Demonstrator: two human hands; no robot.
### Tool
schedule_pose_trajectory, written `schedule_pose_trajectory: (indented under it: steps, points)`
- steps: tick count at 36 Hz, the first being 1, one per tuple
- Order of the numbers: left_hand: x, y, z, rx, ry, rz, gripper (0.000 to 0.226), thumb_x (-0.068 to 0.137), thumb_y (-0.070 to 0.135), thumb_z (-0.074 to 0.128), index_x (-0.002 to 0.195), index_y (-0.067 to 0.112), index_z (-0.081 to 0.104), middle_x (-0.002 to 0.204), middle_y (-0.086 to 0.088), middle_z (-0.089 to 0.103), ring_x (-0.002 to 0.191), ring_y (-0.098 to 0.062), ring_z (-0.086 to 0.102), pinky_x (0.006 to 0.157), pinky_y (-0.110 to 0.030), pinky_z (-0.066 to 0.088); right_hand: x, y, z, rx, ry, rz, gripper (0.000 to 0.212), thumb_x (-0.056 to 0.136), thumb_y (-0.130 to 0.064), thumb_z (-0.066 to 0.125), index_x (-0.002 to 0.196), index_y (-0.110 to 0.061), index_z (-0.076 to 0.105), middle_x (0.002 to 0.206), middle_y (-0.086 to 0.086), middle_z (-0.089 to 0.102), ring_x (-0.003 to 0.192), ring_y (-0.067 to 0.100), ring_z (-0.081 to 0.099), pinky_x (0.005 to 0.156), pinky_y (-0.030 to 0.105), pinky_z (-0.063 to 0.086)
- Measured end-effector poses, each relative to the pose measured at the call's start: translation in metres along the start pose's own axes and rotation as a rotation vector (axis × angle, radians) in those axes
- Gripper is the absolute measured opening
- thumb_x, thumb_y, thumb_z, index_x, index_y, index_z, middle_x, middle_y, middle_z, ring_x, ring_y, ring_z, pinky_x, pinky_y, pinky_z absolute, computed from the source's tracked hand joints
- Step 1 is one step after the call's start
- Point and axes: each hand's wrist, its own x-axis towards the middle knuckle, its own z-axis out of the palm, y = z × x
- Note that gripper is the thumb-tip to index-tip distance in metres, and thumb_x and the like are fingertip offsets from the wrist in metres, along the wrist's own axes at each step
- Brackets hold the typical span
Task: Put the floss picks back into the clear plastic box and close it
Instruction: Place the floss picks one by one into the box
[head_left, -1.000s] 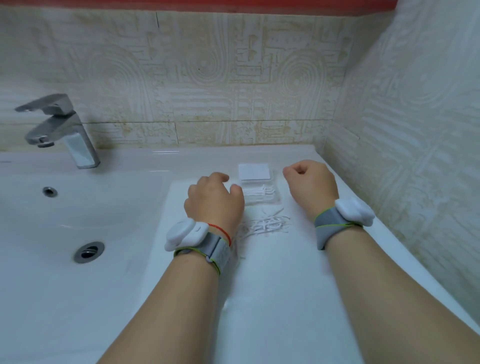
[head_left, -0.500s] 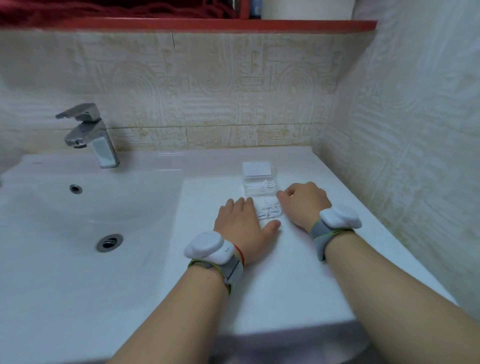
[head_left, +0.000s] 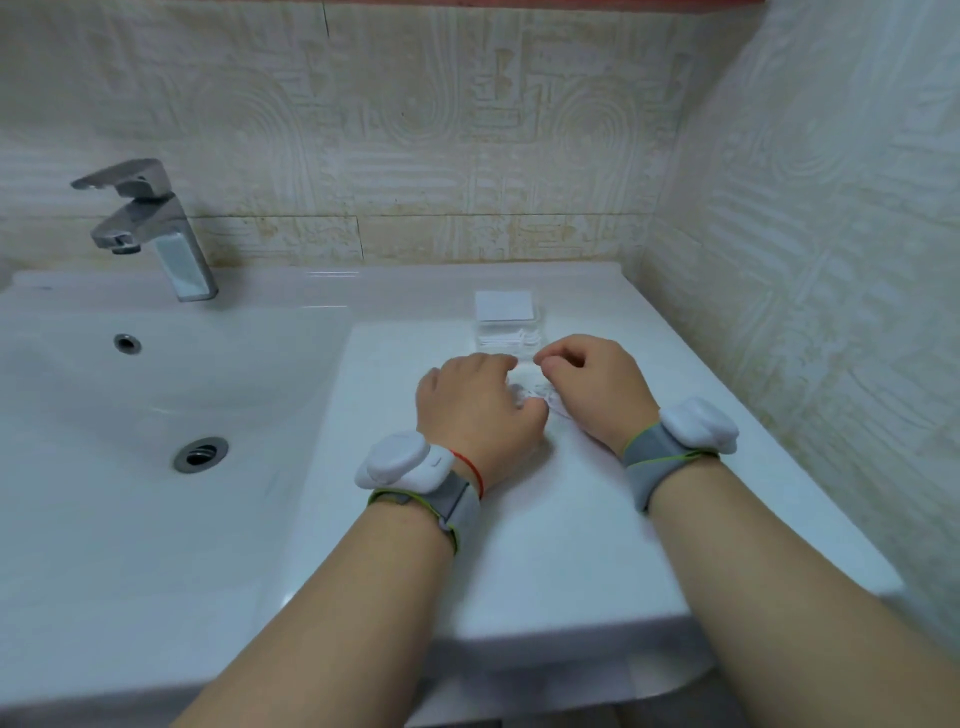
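While the loose floss picks (head_left: 540, 395) lie on the bench (head_left: 519, 545) just nearer than the clear plastic box (head_left: 511, 340), the left hand (head_left: 475, 410) and right hand (head_left: 595, 395) flank them, both curled inward; whether either grips a pick cannot be determined. The box stands open, lid (head_left: 505, 306) lying flat behind it, some picks inside. Hazards: thin picks may slip and scatter on the glossy surface; a knuckle may shove the box; a pick across its rim would likely block closure.
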Motion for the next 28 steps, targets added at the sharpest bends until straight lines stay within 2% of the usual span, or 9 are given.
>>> schedule_pose_trajectory:
  steps: [2, 4, 6, 10, 15, 19, 23, 25, 28]
  points:
    - [-0.004, 0.001, -0.004, 0.021, 0.0, -0.062, 0.068, 0.068, 0.046, 0.035, 0.133, 0.03, 0.049, 0.138, 0.006, 0.05, 0.131, -0.019, 0.037, 0.105, -0.038, 0.024, -0.001, 0.001, -0.003, -0.038, -0.067, -0.022, 0.017, 0.084, -0.021, 0.057, 0.088, -0.025, 0.073, 0.086, -0.013, 0.064, 0.094, 0.013, 0.061, 0.081, 0.022, 0.042]
    - [-0.005, -0.001, -0.006, 0.028, -0.045, -0.089, 0.072, 0.065, 0.043, 0.034, 0.134, 0.028, 0.046, 0.139, 0.003, 0.048, 0.131, -0.022, 0.037, 0.102, -0.037, 0.026, -0.002, 0.002, -0.004, -0.089, -0.147, -0.027, 0.022, 0.082, -0.023, 0.059, 0.099, -0.023, 0.073, 0.097, -0.007, 0.062, 0.104, 0.018, 0.058, 0.093, 0.029, 0.043]
    - [-0.005, -0.002, -0.006, 0.073, -0.068, -0.083, 0.064, 0.072, 0.042, 0.038, 0.133, 0.026, 0.049, 0.136, 0.001, 0.05, 0.127, -0.025, 0.039, 0.1, -0.037, 0.028, -0.002, 0.001, -0.003, -0.194, -0.211, -0.028, 0.03, 0.079, -0.026, 0.061, 0.108, -0.027, 0.071, 0.105, -0.004, 0.06, 0.113, 0.022, 0.052, 0.101, 0.037, 0.041]
    - [-0.002, -0.002, -0.002, 0.086, -0.048, -0.028, 0.044, 0.086, 0.031, 0.047, 0.129, 0.026, 0.056, 0.131, -0.001, 0.055, 0.122, -0.027, 0.043, 0.096, -0.037, 0.032, -0.004, 0.001, -0.002, -0.282, -0.237, -0.056, 0.031, 0.077, -0.026, 0.063, 0.105, -0.035, 0.069, 0.103, -0.01, 0.055, 0.115, 0.021, 0.047, 0.102, 0.037, 0.038]
    - [0.0, -0.004, -0.001, 0.056, 0.009, 0.015, 0.029, 0.089, 0.028, 0.047, 0.109, 0.029, 0.068, 0.112, 0.0, 0.065, 0.108, -0.029, 0.051, 0.086, -0.037, 0.039, -0.001, 0.002, -0.002, -0.122, -0.211, -0.102, 0.009, 0.079, -0.03, 0.07, 0.087, -0.035, 0.07, 0.096, -0.01, 0.066, 0.097, 0.016, 0.06, 0.096, 0.042, 0.045]
    - [0.002, -0.007, -0.001, -0.047, 0.054, -0.018, 0.027, 0.092, 0.027, 0.05, 0.111, 0.028, 0.069, 0.113, -0.002, 0.069, 0.11, -0.027, 0.055, 0.091, -0.039, 0.045, 0.001, 0.005, -0.003, -0.055, -0.168, -0.114, 0.008, 0.082, -0.027, 0.069, 0.082, -0.034, 0.071, 0.082, -0.012, 0.068, 0.085, 0.012, 0.062, 0.093, 0.04, 0.048]
    - [0.002, -0.009, 0.0, -0.161, 0.095, -0.064, 0.025, 0.091, 0.027, 0.055, 0.111, 0.025, 0.07, 0.112, 0.0, 0.07, 0.109, -0.024, 0.059, 0.093, -0.037, 0.046, 0.002, 0.006, -0.004, 0.065, -0.152, -0.106, 0.008, 0.085, -0.024, 0.069, 0.084, -0.03, 0.073, 0.078, -0.006, 0.07, 0.076, 0.01, 0.062, 0.081, 0.03, 0.049]
    - [0.003, -0.009, 0.0, -0.209, 0.119, -0.085, 0.024, 0.09, 0.027, 0.056, 0.109, 0.025, 0.07, 0.11, 0.001, 0.071, 0.107, -0.022, 0.061, 0.093, -0.036, 0.046, 0.003, 0.005, -0.005, 0.157, -0.142, -0.1, 0.007, 0.087, -0.02, 0.068, 0.085, -0.023, 0.073, 0.069, -0.003, 0.065, 0.061, 0.004, 0.053, 0.067, 0.025, 0.045]
    - [0.004, -0.01, 0.0, -0.26, 0.144, -0.101, 0.022, 0.09, 0.026, 0.057, 0.107, 0.024, 0.071, 0.107, 0.003, 0.072, 0.105, -0.02, 0.062, 0.092, -0.034, 0.047, 0.005, 0.004, -0.006, 0.235, -0.092, -0.08, 0.01, 0.089, -0.02, 0.066, 0.083, -0.017, 0.073, 0.071, 0.001, 0.064, 0.057, 0.003, 0.046, 0.057, 0.014, 0.038]
